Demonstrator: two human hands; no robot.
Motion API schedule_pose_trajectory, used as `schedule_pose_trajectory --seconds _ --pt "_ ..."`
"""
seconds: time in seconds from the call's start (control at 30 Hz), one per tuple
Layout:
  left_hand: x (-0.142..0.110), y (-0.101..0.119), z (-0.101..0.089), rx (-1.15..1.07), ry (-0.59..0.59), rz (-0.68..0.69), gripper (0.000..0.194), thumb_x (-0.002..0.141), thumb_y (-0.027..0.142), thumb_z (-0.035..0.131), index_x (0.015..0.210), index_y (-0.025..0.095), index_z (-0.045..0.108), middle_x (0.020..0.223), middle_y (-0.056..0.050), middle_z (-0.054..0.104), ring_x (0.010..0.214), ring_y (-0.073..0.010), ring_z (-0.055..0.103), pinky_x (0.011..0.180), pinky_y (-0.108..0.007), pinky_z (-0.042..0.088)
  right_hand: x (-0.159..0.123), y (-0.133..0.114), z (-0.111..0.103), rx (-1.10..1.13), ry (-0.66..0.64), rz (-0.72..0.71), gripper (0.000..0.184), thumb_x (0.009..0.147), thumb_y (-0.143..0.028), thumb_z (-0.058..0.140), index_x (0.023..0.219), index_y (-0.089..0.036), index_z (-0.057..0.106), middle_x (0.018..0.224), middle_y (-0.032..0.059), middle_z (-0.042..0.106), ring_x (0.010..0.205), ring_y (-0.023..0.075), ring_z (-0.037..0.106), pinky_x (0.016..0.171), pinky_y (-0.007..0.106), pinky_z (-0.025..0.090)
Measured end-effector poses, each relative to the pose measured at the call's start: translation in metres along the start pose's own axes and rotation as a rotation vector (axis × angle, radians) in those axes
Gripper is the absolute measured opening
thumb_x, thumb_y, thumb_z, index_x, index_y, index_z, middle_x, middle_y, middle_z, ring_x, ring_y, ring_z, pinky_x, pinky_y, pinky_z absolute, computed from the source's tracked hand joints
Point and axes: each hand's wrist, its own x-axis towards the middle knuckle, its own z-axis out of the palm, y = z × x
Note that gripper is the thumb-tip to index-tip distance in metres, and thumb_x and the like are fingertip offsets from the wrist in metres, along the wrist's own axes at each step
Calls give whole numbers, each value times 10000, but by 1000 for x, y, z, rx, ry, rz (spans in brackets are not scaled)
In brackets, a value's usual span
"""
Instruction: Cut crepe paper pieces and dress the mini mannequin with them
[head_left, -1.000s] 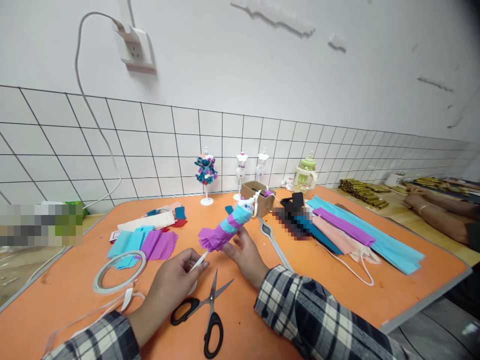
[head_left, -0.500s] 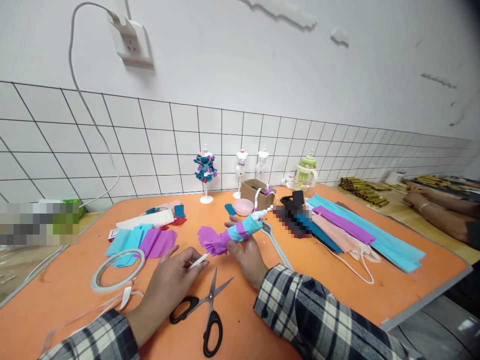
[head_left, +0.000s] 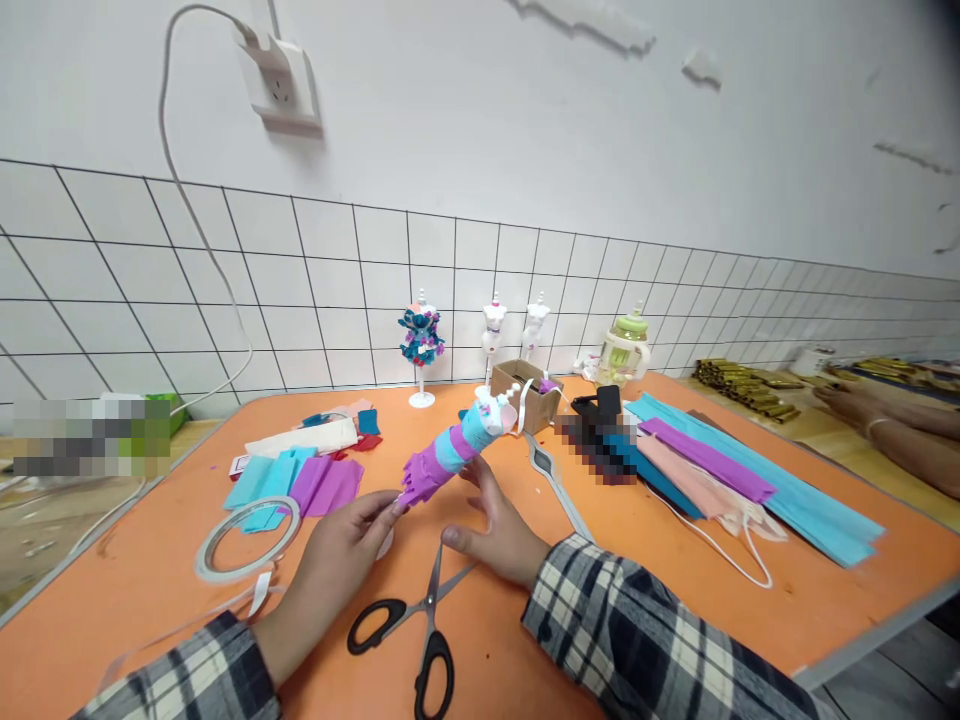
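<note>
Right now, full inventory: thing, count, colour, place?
Wrapped mannequin: 1, blue and purple, centre
Scissors: 1, black handles, front centre
Tape ring: 1, white, left
Cut pieces: several, mostly blue, purple, left
Standing mannequins: 3, two white, one teal, back
Box: 1, brown, back centre
Bottle: 1, green, back right
Long strips: several, mixed colours, right
Narrow strip: 1, grey, near box
Table: 1, orange, underneath
Socket with cable: 1 each, white, upper left
Gold bundles: several, far right
Co-worker's forearm: count unclear, far right
Sleeves: 2, plaid, bottom
Left hand: 1, holding wrapped mannequin's lower end
Right hand: 1, close beneath it
</note>
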Motion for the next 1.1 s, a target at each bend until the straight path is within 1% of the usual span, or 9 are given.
schedule_pose_trajectory --seconds 0.1,0.23,0.3,0.37,0.47,0.63,0.9,1.0,1.1 --pt "1 0 -1 -70 9 -86 359 798 520 591 935 240 771 975 -32 814 929 -274 741 814 -318 561 1 -2 -1 -59 19 14 866 779 -618 685 1485 -241 354 1496 149 395 1375 325 393 1045 514 417" --pt "0 4 -2 -110 -29 -90 326 776 522 630 878 257 790 924 -12 821 886 -264 749 775 -295 570 5 -5 -3 -142 105 -90 549 835 -567 645 1255 -216 619 1333 123 567 1259 282 519 1046 449 425" --pt "-1 5 -1 -100 -40 -75 330 786 523 621 882 260 796 915 -7 822 865 -256 751 756 -282 569 6 -5 -3 -166 173 -132 443 838 -539 653 1129 -206 684 1250 113 617 1196 265 562 1054 425 418" --pt "-3 4 -1 -68 -54 -51 341 805 529 602 894 266 799 908 -2 822 838 -246 753 737 -272 566 6 -5 -2 -180 253 -124 435 819 -532 678 1091 -193 692 1180 112 640 1124 264 591 1015 423 443" --pt "-6 2 0 29 -89 2 353 838 527 565 924 277 800 898 1 822 795 -237 756 705 -272 562 5 -4 1 -164 308 -71 511 788 -545 712 1151 -189 663 1156 117 640 1068 285 603 933 435 483" --pt "-12 3 2 193 -87 111 352 884 498 506 952 303 792 864 9 821 745 -230 754 640 -274 538 2 -5 6 -67 310 -138 497 819 -517 708 1220 -230 647 1227 106 627 1170 303 571 1033 469 424" --pt "-9 2 1 307 -91 154 326 916 467 496 997 321 776 924 32 819 782 -214 756 643 -260 507 4 -3 4 -67 300 -194 327 927 -488 579 1058 -212 698 1178 94 657 1144 262 583 1050 421 416" --pt "-8 2 1 309 -113 158 340 938 477 475 1007 327 772 955 35 816 794 -205 752 652 -254 505 4 -3 2 -52 280 -183 362 933 -511 560 1076 -208 697 1221 100 642 1199 263 556 1086 420 384" --pt "-8 3 0 355 -107 158 358 955 471 455 1046 323 767 961 25 816 793 -213 752 657 -266 507 3 -7 4 49 249 -123 498 866 -558 643 1222 -210 638 1329 108 595 1291 280 495 1134 455 330"
